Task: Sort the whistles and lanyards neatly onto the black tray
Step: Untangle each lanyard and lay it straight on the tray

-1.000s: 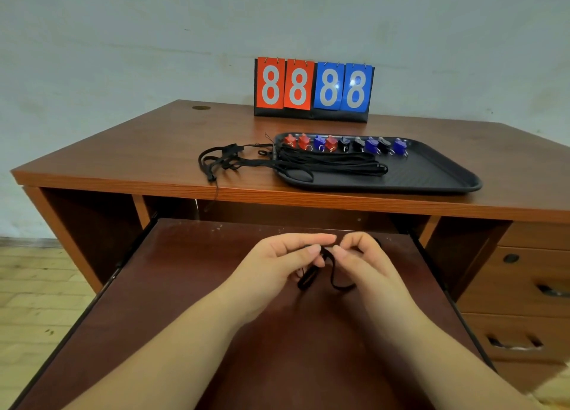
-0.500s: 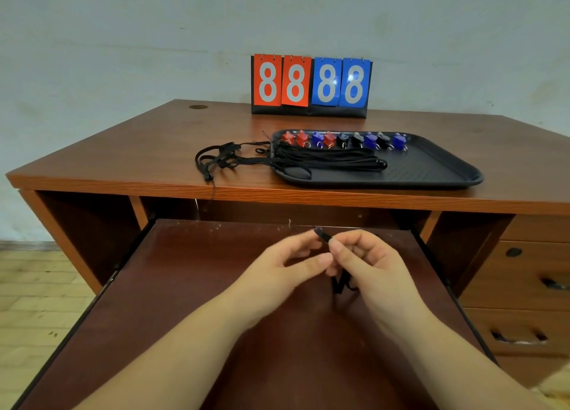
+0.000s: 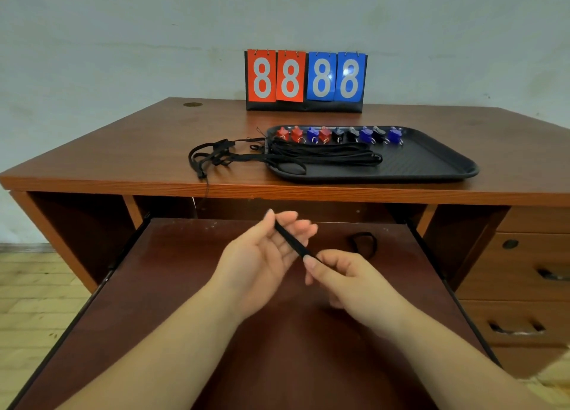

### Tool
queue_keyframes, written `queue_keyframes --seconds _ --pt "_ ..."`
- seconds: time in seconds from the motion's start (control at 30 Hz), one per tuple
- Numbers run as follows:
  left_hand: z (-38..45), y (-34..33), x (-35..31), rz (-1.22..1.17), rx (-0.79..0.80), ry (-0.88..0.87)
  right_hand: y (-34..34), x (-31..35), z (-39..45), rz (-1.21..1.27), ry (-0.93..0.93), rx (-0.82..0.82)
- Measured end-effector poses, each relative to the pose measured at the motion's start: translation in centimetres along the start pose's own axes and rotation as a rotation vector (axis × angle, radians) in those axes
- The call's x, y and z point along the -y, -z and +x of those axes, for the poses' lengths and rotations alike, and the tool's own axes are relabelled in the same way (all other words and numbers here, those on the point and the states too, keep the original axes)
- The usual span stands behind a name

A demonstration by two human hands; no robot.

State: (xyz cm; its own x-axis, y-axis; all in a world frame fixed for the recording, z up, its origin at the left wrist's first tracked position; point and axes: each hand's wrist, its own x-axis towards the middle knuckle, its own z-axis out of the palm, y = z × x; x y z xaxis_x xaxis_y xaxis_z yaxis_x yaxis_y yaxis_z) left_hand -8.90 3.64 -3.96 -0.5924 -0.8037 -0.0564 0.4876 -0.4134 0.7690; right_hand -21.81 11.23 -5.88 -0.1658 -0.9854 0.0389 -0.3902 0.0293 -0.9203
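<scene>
Over the pull-out shelf, a black lanyard (image 3: 293, 241) is stretched taut between my hands. My left hand (image 3: 265, 255) pinches its upper end between thumb and fingers, and my right hand (image 3: 345, 281) pinches the strap lower down. A loop of this lanyard (image 3: 364, 243) lies on the shelf beyond my right hand. On the desk the black tray (image 3: 447, 175) carries a row of several red, blue and black whistles (image 3: 339, 134) along its back edge. A bundle of straightened lanyards (image 3: 327, 157) lies in front of them. More tangled lanyards (image 3: 212, 158) lie on the desk left of the tray.
A flip scoreboard (image 3: 306, 81) reading 8888 stands at the back of the wooden desk (image 3: 108, 150). The brown pull-out shelf (image 3: 185, 286) lies under my hands. Drawers (image 3: 524, 286) are at the right. A thin cord (image 3: 206, 190) hangs over the desk's front edge.
My hands have drawn apart, pulling the lanyard strap straight between them. My left hand rose and turned palm up. The lanyard's loop has swung out to the right onto the shelf.
</scene>
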Motion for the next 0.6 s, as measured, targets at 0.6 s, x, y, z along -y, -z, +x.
queue_keyframes --seconds 0.6 --pt "2.9 6.1 -1.7 0.902 -0.174 -0.183 5.3 -0.1 1.1 0.912 -0.284 -0.089"
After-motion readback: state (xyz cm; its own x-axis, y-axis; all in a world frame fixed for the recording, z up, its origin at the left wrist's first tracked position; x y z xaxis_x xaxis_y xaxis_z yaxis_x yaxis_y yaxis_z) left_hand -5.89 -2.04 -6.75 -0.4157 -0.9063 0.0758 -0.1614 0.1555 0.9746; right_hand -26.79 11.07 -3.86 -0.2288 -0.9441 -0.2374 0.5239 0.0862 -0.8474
